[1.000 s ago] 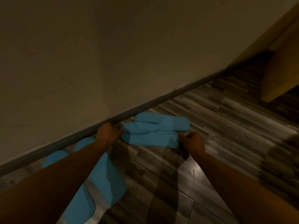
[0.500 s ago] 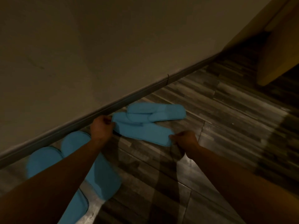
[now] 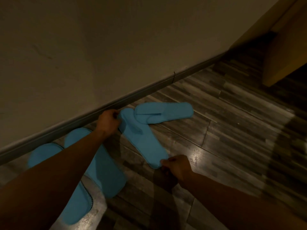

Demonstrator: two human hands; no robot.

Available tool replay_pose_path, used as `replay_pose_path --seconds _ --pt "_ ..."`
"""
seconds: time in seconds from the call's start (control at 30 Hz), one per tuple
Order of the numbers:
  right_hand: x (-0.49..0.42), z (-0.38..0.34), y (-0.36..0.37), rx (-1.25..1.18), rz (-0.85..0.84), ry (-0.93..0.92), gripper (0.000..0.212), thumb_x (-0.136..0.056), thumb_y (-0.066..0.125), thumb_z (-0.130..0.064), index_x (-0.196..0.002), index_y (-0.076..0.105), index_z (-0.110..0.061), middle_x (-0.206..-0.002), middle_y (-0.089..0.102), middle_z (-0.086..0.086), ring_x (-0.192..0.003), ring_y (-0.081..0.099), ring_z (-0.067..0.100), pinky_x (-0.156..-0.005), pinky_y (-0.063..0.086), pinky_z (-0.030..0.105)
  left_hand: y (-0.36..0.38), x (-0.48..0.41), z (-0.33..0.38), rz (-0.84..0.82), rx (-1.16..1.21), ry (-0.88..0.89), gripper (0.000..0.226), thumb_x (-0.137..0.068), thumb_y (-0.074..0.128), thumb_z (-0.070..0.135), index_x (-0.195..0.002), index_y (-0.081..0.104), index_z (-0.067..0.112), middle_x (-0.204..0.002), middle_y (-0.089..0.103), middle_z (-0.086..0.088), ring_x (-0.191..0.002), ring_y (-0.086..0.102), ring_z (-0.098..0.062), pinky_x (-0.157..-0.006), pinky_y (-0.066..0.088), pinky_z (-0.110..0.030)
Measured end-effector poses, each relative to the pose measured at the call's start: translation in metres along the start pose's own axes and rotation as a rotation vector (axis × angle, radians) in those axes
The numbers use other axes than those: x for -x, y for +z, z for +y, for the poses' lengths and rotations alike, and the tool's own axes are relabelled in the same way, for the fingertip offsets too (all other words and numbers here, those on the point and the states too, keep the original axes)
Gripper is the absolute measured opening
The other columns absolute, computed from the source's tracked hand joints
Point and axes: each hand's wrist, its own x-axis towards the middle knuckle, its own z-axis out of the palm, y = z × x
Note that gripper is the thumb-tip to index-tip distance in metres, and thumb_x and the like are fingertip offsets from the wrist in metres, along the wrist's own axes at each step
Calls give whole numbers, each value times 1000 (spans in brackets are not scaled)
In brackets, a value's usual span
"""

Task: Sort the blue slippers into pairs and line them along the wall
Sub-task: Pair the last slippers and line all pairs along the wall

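Swung round since the earlier frame, the held slipper (image 3: pixel 142 138) now lies diagonally, its heel drawn away from the wall (image 3: pixel 99 47). Left hand (image 3: pixel 108 122) has its fingers closed on the toe end beside the baseboard (image 3: pixel 149 85); right hand (image 3: pixel 177 166) pinches the heel on the wood floor (image 3: pixel 232 130). Its toe is overlapped by a second slipper (image 3: pixel 164 112) lying along the baseboard. A finished pair (image 3: pixel 106 171) sits at left under the left forearm. A wooden cabinet (image 3: pixel 285 47) stands far right.

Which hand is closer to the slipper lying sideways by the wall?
Left. The left hand is just beside the sideways slipper; the right hand is farther, holding the other slipper's heel.
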Motion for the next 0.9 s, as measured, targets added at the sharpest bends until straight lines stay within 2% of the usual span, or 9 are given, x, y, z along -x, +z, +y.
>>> replay_pose_path --seconds 0.13,0.23,0.3,0.43,0.47,0.53,0.63,0.7,0.9 --pt "1 -3 1 65 -25 -44 31 -79 80 -30 -91 75 -2 -67 74 5 -46 66 7 -47 50 20 0 4 3 -31 -23 60 45 -81 68 -1 -125 60 -3 -120 67 -24 -108 65 -38 -94 50 -41" --pt "4 -7 -8 176 -48 -91 34 -79 79 -38 -88 75 -5 -61 72 1 -43 64 5 -42 50 19 0 5 2 -14 -55 126 34 -80 66 1 -113 65 -6 -111 69 -26 -99 66 -35 -89 52 -44" --pt "1 -17 -22 247 -15 -122 34 -82 75 -42 -81 75 -7 -60 72 2 -45 65 8 -46 54 22 1 3 0 88 -99 154 31 -78 67 9 -105 67 -6 -102 69 -28 -96 65 -36 -87 53 -49" --pt "-25 -55 -72 304 172 -235 29 -89 66 -40 -75 68 -14 -76 75 9 -66 72 18 -69 62 35 11 -1 19 159 34 70 36 -83 69 12 -116 65 -2 -106 70 -25 -102 65 -37 -92 49 -40" --pt "-36 -66 -84 273 220 -259 25 -89 66 -39 -78 67 -16 -80 74 8 -68 71 16 -71 61 35 15 -3 29 150 63 24 31 -83 70 18 -107 69 -1 -100 72 -24 -97 67 -34 -89 51 -39" --pt "-56 -88 -104 187 323 -293 20 -89 67 -34 -88 65 -15 -88 72 7 -72 67 12 -70 59 33 24 -13 43 112 90 -36 37 -77 70 34 -74 71 -3 -74 71 -25 -75 70 -32 -73 57 -42" --pt "-81 -117 -120 120 408 -283 35 -87 70 -34 -109 61 -8 -90 63 3 -74 60 12 -61 52 26 41 -27 54 62 17 -45 52 -81 72 33 -48 46 3 -48 47 -12 -48 50 -24 -46 36 -31" --pt "-95 -132 -123 139 421 -240 44 -87 71 -35 -116 59 -4 -92 56 5 -80 56 16 -67 51 29 50 -34 57 18 -111 5 52 -84 70 32 -48 39 10 -47 41 -3 -49 49 -23 -45 29 -28" --pt "-132 -138 -117 158 361 -156 51 -79 78 -37 -115 63 -5 -114 67 14 -96 64 24 -82 57 37 56 -45 58 -25 -245 15 39 -81 72 32 -63 50 6 -61 51 -7 -69 61 -34 -59 48 -38"
